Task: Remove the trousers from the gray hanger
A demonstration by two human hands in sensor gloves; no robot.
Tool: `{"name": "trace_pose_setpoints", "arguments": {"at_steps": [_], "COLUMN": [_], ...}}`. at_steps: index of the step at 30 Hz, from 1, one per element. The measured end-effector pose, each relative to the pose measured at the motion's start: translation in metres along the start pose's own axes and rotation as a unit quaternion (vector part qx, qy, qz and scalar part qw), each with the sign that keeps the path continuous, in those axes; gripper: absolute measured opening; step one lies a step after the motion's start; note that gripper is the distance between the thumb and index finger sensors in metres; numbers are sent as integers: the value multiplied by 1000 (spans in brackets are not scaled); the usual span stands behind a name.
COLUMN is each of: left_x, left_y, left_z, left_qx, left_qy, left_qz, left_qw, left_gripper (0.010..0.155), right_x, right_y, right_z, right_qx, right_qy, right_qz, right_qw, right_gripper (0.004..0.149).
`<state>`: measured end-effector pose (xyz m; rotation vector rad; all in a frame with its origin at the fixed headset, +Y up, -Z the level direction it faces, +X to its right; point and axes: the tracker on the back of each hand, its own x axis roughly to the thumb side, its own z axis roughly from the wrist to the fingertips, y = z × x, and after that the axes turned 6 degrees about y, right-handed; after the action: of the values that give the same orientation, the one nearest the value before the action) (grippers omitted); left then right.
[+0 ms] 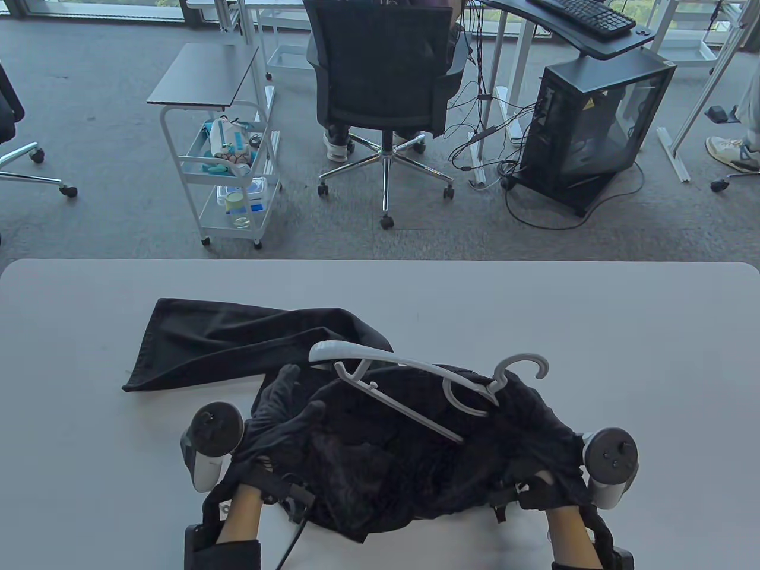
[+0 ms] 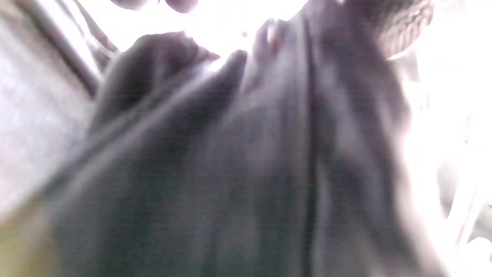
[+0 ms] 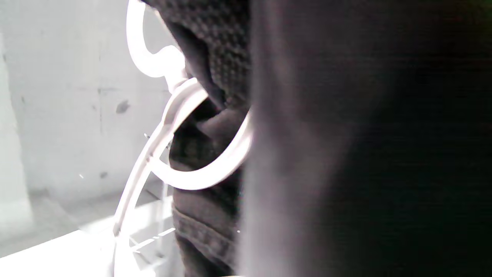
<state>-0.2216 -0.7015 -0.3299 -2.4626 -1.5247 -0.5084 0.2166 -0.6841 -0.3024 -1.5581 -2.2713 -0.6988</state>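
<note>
Black trousers (image 1: 409,457) lie bunched at the table's front middle, with one leg (image 1: 237,344) stretched out to the back left. The gray hanger (image 1: 415,380) lies loose on top of the bunch, hook (image 1: 528,365) to the right. My left hand (image 1: 285,409) grips the bunch's left edge, fingers over the cloth and thumb on it; cloth (image 2: 246,161) fills the left wrist view. My right hand (image 1: 537,484) holds the right edge, its fingers buried in the fabric. The right wrist view shows the hanger's hook and ring (image 3: 200,169) beside dark cloth (image 3: 346,154).
The gray table (image 1: 594,332) reaches to a far edge, with an office chair (image 1: 383,77), a white cart (image 1: 228,172) and a computer case (image 1: 594,130) on the floor beyond it.
</note>
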Motion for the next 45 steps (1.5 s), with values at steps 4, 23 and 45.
{"name": "trace_pose_setpoints", "arguments": {"at_steps": [4, 23, 45], "left_x": [28, 94, 38], "left_y": [-16, 62, -73], "left_z": [-12, -13, -30], "left_qx": [99, -29, 94], "left_qy": [87, 262, 58], "left_qz": [98, 396, 173], "left_qw": [986, 879, 979], "left_gripper": [82, 50, 49], "right_x": [15, 39, -20], "right_y": [-12, -61, -32], "right_z": [-2, -15, -2], "right_qx": [8, 135, 121], "right_qy": [39, 172, -27], "right_qz": [-94, -141, -171], "right_qw": [995, 966, 977], "right_gripper": [60, 57, 68]}}
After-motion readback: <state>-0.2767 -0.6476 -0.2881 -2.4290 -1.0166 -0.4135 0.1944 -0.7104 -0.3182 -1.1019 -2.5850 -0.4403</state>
